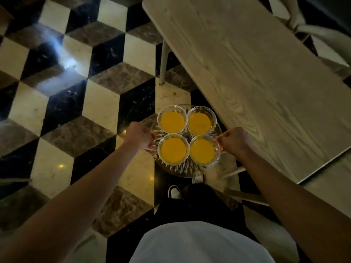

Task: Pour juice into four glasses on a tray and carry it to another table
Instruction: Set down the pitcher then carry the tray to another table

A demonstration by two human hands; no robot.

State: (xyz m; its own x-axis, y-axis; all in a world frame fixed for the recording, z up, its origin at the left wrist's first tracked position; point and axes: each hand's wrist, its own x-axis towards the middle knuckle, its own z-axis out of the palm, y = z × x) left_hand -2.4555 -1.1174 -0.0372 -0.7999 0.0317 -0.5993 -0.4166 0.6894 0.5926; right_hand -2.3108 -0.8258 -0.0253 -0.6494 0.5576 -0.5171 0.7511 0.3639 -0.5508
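The left hand (139, 136) grips the left rim of a round cut-glass tray (176, 170), fingers curled closed on its edge. The right hand (234, 140) is closed on the right rim in the same way, so the tray hangs in the air between both hands, above the floor and in front of the person's legs.

Four glasses (172, 121) stand on the tray, two by two, their rims touching or nearly so. Each one holds orange-yellow juice (174, 149). No label or writing can be read anywhere.

Just right of the tray, and past the right hand, lies a long pale wooden table (247, 63); the tray is not over it. Below is a tiled floor (66, 92) of cream, black and brown diamonds. Two shoes (174, 192) show under the tray.
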